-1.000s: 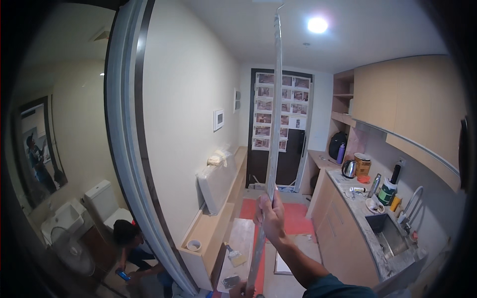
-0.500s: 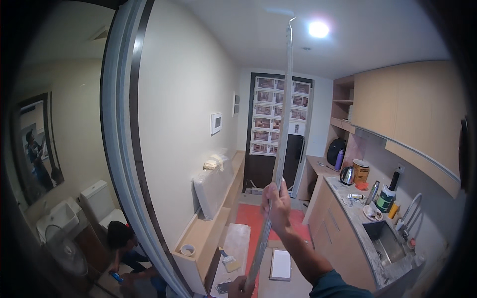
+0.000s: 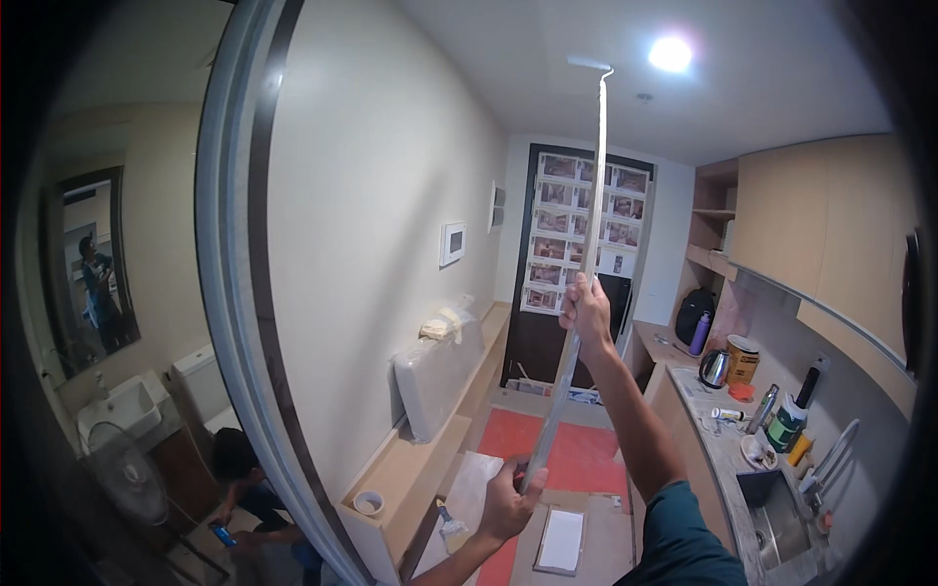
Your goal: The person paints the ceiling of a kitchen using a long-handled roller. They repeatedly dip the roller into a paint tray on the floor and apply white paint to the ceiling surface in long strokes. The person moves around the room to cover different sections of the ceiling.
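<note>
A long pole (image 3: 595, 186) slants up in front of me, with a white paint roller (image 3: 587, 63) on a bent wire at its tip. The roller is up at the ceiling (image 3: 547, 107), left of the bright lamp. Higher on the pole, my right hand (image 3: 588, 313) is closed around it, the arm stretched forward. My left hand (image 3: 508, 503) grips the pole's lower end, near waist level. Below, a shallow tray with a white inside (image 3: 561, 542) lies on the floor covering, and a wide brush (image 3: 451, 527) lies left of it.
Along the left wall runs a wooden ledge (image 3: 391, 488) bearing a tape roll (image 3: 368, 503) and a plastic-wrapped panel (image 3: 435, 386). A counter with a sink (image 3: 772, 518) and a kettle (image 3: 714, 368) lines the right. Beyond the door frame (image 3: 234, 195), another person (image 3: 249, 488) crouches.
My hands have raised the pole and moved it right. The roller has come lower in view, more of it showing, and my left hand and forearm have come into fuller view.
</note>
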{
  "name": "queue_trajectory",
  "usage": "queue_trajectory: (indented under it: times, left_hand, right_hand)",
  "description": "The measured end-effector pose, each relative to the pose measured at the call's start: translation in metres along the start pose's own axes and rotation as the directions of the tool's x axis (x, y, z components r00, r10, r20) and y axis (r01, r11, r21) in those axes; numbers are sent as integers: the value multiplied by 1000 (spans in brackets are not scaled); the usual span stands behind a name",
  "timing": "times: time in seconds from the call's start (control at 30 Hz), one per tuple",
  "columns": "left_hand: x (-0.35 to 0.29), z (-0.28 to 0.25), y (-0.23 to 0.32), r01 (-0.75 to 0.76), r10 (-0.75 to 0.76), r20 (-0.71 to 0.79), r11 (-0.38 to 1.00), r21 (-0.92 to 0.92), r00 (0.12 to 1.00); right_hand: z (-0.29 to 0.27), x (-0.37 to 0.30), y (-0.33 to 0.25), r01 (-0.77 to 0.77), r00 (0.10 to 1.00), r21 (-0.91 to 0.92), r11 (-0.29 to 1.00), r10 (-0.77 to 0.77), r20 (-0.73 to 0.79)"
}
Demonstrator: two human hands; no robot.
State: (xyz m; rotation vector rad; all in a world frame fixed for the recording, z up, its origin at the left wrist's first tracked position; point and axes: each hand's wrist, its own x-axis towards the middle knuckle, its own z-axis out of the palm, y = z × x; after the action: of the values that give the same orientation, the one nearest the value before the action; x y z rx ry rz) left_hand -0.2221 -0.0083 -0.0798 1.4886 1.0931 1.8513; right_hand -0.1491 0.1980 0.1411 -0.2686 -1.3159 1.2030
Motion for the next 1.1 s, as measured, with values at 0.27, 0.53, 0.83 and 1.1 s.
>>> queue_trajectory:
  times: [0.27, 0.53, 0.83, 1.1]
  left_hand:
    - [107, 52, -7, -43, 46, 34, 995, -92, 998]
    - [188, 88, 5, -8, 15, 42, 988, -155, 999]
    - [203, 128, 9, -13, 17, 30, 992, -126, 999]
    - [55, 100, 12, 41, -41, 48, 999, -7, 998]
  right_hand:
    - [-54, 114, 12, -11, 1000, -17, 1000, 11, 12]
    - [-92, 209, 15, -35, 999, -7, 999, 35, 16]
    - [-135, 238, 3, -50, 998, 40, 998, 49, 41]
    - [-90, 67, -24, -56, 998, 16, 998, 55, 30]
